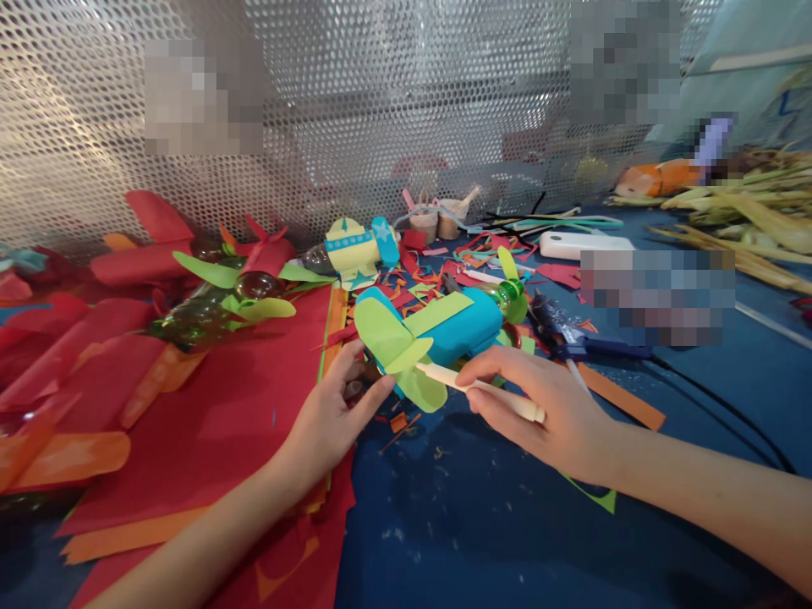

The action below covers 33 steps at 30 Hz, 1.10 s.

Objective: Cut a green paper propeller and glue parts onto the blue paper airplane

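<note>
A toy plane (453, 321), made from a bottle wrapped in blue paper with light green wings and tail, lies in front of me. Its green bottle neck (507, 293) points away to the right. My left hand (336, 402) is closed around the tail end, its fingertips partly hidden behind the paper. Between the thumb and fingers of my right hand (545, 410) is a white marker pen (441, 374). The pen's tip touches or nearly touches the green tail piece (415, 355); I cannot tell which.
Red paper sheets (254, 406) lie at left, beside red paper planes (136, 262). A yellow and blue plane (355, 249) stands behind. Paper scraps (412, 283) litter the blue table (444, 524). On the right are a glue gun (571, 338) with its cord and dried husks (748, 203). Perforated metal (381, 101) rises behind.
</note>
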### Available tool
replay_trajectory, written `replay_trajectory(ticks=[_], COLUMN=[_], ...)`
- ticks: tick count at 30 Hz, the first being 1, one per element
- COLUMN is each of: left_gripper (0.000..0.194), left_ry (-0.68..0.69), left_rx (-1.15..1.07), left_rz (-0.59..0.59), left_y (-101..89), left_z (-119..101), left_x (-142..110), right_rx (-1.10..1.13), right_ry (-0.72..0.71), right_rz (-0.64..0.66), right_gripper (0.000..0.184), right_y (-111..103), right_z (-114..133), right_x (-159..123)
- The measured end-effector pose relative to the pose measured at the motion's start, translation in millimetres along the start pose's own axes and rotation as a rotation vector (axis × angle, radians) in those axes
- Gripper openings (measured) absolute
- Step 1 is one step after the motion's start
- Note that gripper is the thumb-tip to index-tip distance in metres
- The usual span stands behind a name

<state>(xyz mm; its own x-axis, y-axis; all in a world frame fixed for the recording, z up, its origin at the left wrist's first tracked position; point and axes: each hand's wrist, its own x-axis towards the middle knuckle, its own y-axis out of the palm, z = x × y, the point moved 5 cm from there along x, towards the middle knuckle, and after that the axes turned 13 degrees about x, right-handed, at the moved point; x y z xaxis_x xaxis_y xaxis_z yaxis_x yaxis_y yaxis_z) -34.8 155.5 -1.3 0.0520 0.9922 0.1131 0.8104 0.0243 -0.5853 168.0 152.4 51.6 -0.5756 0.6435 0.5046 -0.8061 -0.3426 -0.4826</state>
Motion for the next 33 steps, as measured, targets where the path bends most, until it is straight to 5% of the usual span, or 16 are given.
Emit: replay_trajectory(ticks=[33], left_gripper=[0.04], left_ry=[0.016], left_rx=[0.016], left_rz=[0.006], left_y=[-0.5], left_z=[-2.0], left_x=[0.1], right_rx=[-0.006], right_ry=[0.027], right_rz=[0.04], right_gripper=[0.008], right_y=[2.5], right_z=[-3.7], right_x=[-1.9])
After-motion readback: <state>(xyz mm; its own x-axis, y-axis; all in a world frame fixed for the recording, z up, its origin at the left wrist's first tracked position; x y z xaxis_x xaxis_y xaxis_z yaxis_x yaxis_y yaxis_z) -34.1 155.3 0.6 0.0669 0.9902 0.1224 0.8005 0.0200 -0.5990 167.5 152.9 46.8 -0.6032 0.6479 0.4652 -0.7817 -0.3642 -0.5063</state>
